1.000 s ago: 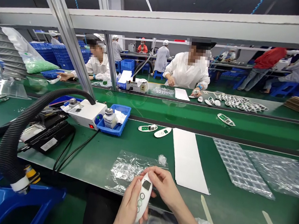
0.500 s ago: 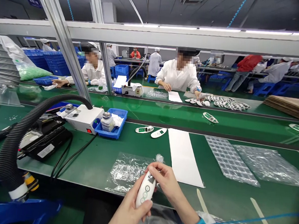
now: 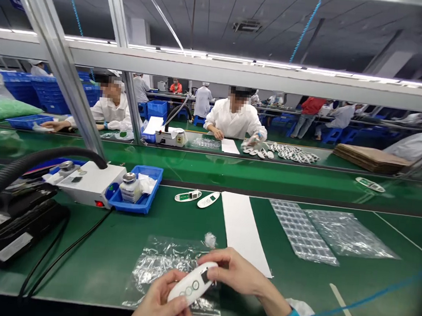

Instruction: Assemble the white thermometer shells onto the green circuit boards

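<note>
Between my two hands is a white oval handheld device (image 3: 190,287) with a small dark screen and round buttons. My left hand (image 3: 163,298) is closed around its lower end, thumb on the face. My right hand (image 3: 234,271) grips the screen end, its thumb at the edge of the screen. Beneath them on the green bench lies a crinkled clear plastic bag (image 3: 164,264). A small wad of clear film (image 3: 210,239) sits just beyond the hands. Farther back rest a white shell with a green circuit board (image 3: 188,195) and a white oval cover (image 3: 208,200).
A white paper strip (image 3: 240,223) and a clear blister tray (image 3: 302,231) lie to the right, beside a plastic bag (image 3: 349,232). At left are a blue tray (image 3: 153,187) with a bottle, a white box (image 3: 88,182) and a black hose (image 3: 43,154). A co-worker (image 3: 234,118) sits opposite.
The view has tilted up and shifted right. The device has turned from nearly upright to slanting up to the right, still in both hands. A shell on the far green strip has left its earlier place.
</note>
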A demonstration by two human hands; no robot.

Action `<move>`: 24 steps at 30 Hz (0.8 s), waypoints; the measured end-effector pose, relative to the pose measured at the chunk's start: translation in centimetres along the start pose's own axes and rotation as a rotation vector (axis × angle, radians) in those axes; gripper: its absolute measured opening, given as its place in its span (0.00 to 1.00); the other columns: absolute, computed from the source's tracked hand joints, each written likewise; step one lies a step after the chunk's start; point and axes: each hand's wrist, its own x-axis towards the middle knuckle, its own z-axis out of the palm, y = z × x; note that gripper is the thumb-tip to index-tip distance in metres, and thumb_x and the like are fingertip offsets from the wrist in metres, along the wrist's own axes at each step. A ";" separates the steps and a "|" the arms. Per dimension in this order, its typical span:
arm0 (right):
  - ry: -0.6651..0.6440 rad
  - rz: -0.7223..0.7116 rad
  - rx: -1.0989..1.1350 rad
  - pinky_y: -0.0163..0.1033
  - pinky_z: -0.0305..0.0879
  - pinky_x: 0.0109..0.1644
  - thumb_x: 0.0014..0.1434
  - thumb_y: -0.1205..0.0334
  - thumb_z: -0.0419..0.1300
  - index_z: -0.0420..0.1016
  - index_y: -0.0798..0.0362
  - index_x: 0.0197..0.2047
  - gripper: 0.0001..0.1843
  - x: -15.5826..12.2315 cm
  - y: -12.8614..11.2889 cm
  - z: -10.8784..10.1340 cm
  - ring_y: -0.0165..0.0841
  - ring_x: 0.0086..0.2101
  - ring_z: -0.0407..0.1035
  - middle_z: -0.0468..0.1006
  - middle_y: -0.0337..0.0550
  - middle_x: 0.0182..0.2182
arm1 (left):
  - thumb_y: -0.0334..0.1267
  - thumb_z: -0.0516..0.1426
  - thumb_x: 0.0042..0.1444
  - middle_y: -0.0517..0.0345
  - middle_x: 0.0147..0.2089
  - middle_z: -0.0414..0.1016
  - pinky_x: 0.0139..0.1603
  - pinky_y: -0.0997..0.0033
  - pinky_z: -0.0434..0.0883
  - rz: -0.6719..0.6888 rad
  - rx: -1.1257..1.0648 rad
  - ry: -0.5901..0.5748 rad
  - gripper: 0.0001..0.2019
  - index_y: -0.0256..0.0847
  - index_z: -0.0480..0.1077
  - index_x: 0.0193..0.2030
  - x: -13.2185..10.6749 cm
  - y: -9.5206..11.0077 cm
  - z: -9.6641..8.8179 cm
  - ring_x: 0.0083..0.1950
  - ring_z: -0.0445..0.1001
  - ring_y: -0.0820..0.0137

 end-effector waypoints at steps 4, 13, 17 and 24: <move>-0.161 -0.045 -0.192 0.33 0.62 0.33 0.54 0.54 0.65 0.81 0.49 0.45 0.16 -0.6 -1.0 -2.7 0.33 0.32 0.69 0.80 0.39 0.34 | 0.51 0.67 0.45 0.51 0.29 0.78 0.22 0.76 0.69 -0.035 0.052 0.101 0.23 0.35 0.72 0.41 1.9 0.2 -1.3 0.24 0.76 0.69; 0.611 0.056 -0.529 0.44 0.69 0.44 0.63 0.59 0.58 0.75 0.57 0.46 0.12 13.1 2.0 -18.0 0.38 0.40 0.72 0.78 0.47 0.42 | 0.51 0.53 0.57 0.50 0.56 0.72 0.55 0.60 0.69 0.146 0.929 0.336 0.17 0.46 0.70 0.49 9.8 8.0 -4.7 0.56 0.70 0.56; 0.825 0.159 -0.606 0.48 0.70 0.47 0.64 0.58 0.57 0.69 0.54 0.52 0.15 17.7 2.9 -22.9 0.37 0.45 0.71 0.72 0.47 0.50 | 0.41 0.50 0.58 0.48 0.56 0.69 0.60 0.52 0.62 0.301 1.289 0.321 0.14 0.42 0.67 0.48 16.2 9.6 -5.6 0.58 0.66 0.55; 0.862 0.081 -0.667 0.48 0.70 0.47 0.64 0.59 0.57 0.69 0.54 0.53 0.15 17.7 5.5 -22.7 0.38 0.45 0.71 0.71 0.47 0.51 | 0.30 0.51 0.50 0.41 0.50 0.68 0.55 0.46 0.62 0.226 1.251 0.252 0.12 0.39 0.66 0.42 23.2 8.0 -7.2 0.55 0.66 0.48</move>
